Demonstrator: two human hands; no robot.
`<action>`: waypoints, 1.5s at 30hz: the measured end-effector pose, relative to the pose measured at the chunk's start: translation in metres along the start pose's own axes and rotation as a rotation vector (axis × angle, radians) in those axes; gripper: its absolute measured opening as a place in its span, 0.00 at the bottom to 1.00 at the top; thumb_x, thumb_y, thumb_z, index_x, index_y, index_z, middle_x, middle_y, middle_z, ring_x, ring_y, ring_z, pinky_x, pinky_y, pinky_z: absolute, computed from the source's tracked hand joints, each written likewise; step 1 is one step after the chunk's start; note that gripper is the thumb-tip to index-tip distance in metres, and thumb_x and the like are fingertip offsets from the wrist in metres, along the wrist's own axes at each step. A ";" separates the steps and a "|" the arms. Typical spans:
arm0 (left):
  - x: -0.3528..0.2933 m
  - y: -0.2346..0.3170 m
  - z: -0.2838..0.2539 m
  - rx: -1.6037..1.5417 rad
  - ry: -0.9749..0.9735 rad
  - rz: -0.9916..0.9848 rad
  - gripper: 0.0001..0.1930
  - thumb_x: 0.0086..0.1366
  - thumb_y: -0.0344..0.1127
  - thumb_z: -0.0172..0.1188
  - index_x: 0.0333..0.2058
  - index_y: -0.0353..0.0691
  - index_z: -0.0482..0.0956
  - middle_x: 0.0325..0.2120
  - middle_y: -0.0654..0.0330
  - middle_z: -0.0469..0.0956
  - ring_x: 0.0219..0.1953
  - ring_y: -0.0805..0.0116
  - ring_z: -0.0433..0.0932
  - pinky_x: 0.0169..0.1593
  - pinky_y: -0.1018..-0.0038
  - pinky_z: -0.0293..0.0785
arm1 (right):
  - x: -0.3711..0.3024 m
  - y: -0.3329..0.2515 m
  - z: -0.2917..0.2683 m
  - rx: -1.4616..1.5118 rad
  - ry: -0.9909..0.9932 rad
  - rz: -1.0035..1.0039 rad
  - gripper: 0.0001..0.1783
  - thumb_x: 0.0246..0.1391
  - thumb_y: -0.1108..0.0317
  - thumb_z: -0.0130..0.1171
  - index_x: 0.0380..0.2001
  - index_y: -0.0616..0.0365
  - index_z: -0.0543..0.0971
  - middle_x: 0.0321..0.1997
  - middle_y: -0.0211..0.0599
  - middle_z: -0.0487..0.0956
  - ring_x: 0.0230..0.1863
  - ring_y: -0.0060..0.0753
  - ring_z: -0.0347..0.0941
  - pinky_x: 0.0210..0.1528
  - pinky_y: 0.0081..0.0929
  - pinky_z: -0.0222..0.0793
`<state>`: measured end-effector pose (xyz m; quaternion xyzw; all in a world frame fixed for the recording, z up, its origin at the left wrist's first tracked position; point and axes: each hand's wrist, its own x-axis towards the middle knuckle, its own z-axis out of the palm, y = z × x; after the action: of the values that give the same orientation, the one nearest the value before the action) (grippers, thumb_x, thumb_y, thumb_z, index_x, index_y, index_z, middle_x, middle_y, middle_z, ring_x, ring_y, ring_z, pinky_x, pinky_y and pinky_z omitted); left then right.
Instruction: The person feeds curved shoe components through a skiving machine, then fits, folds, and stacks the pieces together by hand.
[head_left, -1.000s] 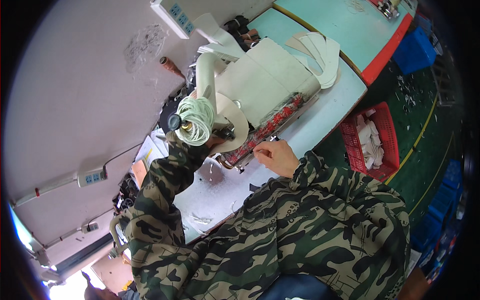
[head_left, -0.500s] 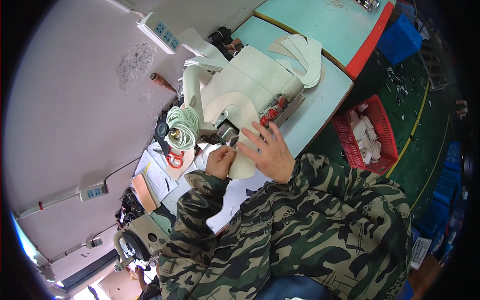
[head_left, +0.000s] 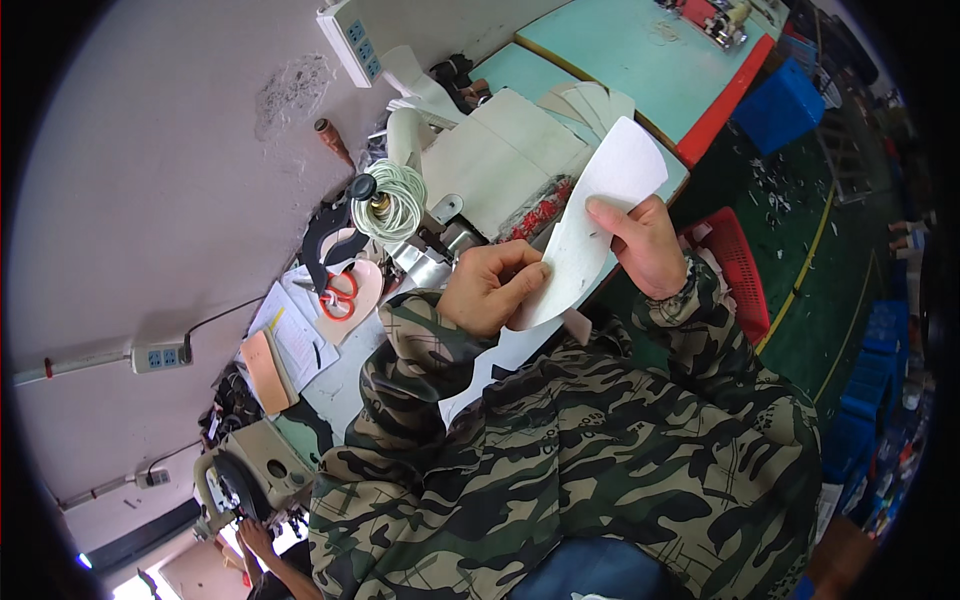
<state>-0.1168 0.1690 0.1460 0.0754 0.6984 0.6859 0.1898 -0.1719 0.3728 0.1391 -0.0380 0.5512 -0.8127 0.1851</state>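
The top (head_left: 600, 450) is camouflage cloth in dark green, black, brown and tan, the blotches irregular and curving, with soft edges of one colour running into the next. Thin dark lines cross some of the tan patches like twigs, and small dark lettering is printed among them. It is cut loose and wrinkles across the front. The left sleeve (head_left: 415, 365) and right sleeve (head_left: 695, 340) are long, full and of the same pattern, creased into folds toward the wrists. Below the hem shows plain dark blue cloth (head_left: 600, 570). The left hand (head_left: 492, 290) and right hand (head_left: 650, 250) are bare.
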 end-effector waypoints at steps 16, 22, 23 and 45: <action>0.044 0.002 -0.016 -0.571 -0.442 -0.182 0.14 0.68 0.42 0.42 0.33 0.37 0.68 0.19 0.61 0.72 0.11 0.68 0.74 0.10 0.82 0.58 | 0.009 -0.016 -0.001 -0.017 -0.247 0.152 0.18 0.48 0.71 0.60 0.42 0.65 0.73 0.39 0.36 0.76 0.38 0.25 0.73 0.41 0.25 0.70; 0.051 0.021 0.003 -0.301 -0.020 0.069 0.10 0.64 0.34 0.51 0.29 0.32 0.73 0.12 0.64 0.70 0.07 0.78 0.67 0.09 0.84 0.56 | 0.018 -0.035 -0.011 -0.311 -0.336 0.116 0.16 0.49 0.63 0.60 0.36 0.65 0.76 0.30 0.35 0.78 0.28 0.23 0.75 0.33 0.21 0.71; 0.054 0.025 0.011 -0.293 -0.008 0.086 0.10 0.64 0.34 0.51 0.29 0.32 0.73 0.12 0.64 0.70 0.07 0.78 0.67 0.09 0.84 0.56 | 0.015 -0.045 -0.012 -0.365 -0.454 0.147 0.15 0.50 0.64 0.59 0.35 0.65 0.76 0.28 0.35 0.78 0.26 0.22 0.74 0.30 0.19 0.71; 0.060 0.068 0.021 0.332 -0.145 0.074 0.08 0.61 0.30 0.53 0.33 0.30 0.76 0.16 0.64 0.71 0.10 0.80 0.67 0.13 0.83 0.60 | -0.003 -0.077 -0.037 -0.582 -0.394 -0.112 0.14 0.48 0.68 0.59 0.37 0.65 0.76 0.29 0.34 0.77 0.26 0.21 0.72 0.26 0.18 0.70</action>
<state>-0.1746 0.2136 0.2041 0.1808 0.7833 0.5604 0.1991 -0.1994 0.4317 0.1952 -0.2755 0.7102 -0.6078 0.2243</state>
